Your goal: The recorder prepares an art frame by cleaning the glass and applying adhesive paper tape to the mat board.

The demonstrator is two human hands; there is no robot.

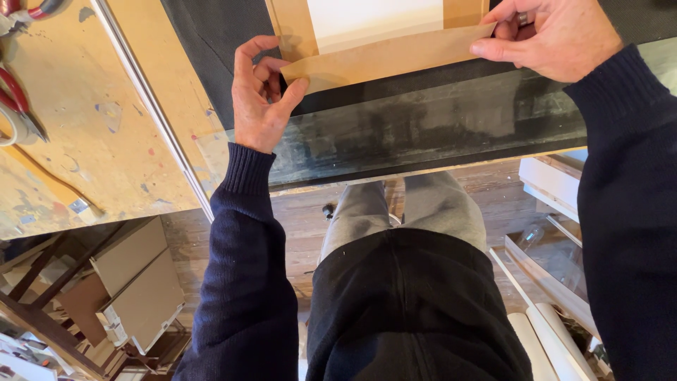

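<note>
A strip of brown paper [384, 55] runs along the near edge of a white sheet [374, 17] bordered in brown, lying on a dark mat [211, 35]. My left hand [259, 95] pinches the strip's left end between thumb and fingers. My right hand [546, 35] pinches its right end at the top of the view. Both arms wear dark blue sleeves.
A black-edged tabletop [437, 134] runs below the mat. A paint-spotted wooden board [84, 134] lies at left, with red-handled scissors [17, 99] and a metal ruler [151, 106]. Below are flat boards [137, 282] on the floor and white rolls [550, 339] at right.
</note>
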